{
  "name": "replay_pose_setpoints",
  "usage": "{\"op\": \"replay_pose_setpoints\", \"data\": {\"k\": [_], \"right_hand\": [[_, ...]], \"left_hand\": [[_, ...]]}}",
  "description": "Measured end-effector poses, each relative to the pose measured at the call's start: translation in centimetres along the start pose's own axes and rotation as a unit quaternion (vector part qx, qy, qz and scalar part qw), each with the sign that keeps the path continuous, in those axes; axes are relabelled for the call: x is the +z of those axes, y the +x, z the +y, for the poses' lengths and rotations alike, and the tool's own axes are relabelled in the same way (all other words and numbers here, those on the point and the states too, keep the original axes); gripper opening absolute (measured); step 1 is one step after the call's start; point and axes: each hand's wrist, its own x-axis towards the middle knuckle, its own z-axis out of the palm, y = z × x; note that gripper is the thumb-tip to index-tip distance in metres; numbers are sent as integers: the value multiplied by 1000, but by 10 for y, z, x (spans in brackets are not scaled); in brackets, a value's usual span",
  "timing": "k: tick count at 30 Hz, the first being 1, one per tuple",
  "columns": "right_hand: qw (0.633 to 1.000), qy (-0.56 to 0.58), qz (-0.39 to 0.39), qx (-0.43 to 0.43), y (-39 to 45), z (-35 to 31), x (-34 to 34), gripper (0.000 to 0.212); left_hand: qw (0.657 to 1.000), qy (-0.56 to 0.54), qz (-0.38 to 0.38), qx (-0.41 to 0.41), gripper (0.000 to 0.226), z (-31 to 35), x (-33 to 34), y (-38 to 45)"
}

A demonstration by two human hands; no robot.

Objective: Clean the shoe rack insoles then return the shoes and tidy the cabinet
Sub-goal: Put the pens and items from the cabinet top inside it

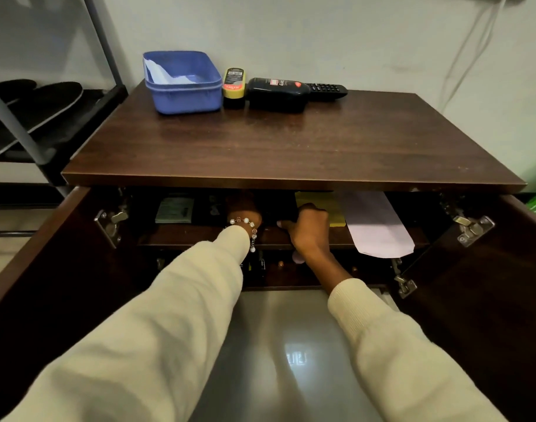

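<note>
A dark wooden cabinet stands in front of me with both doors swung open. Both my hands reach onto its upper shelf. My left hand, with a bead bracelet at the wrist, is deep under the top board, and its fingers are hidden. My right hand curls around a black object in the shelf's middle. A yellow item and a white envelope lie to the right on the shelf. A greenish packet lies to the left. Black insoles rest on the shoe rack at the left.
On the cabinet top stand a blue plastic tub with paper inside, a yellow-capped polish bottle, a black polish container and a remote control. The open doors flank my arms. Glossy grey floor lies below. A grey rack pole crosses the left.
</note>
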Motion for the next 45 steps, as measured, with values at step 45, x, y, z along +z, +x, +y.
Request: {"op": "replay_pose_setpoints", "data": {"k": [45], "right_hand": [[971,-205,-41,-118,176,-56,-154,77]], "left_hand": [[913,270,164,257,76,63,-197,56]]}}
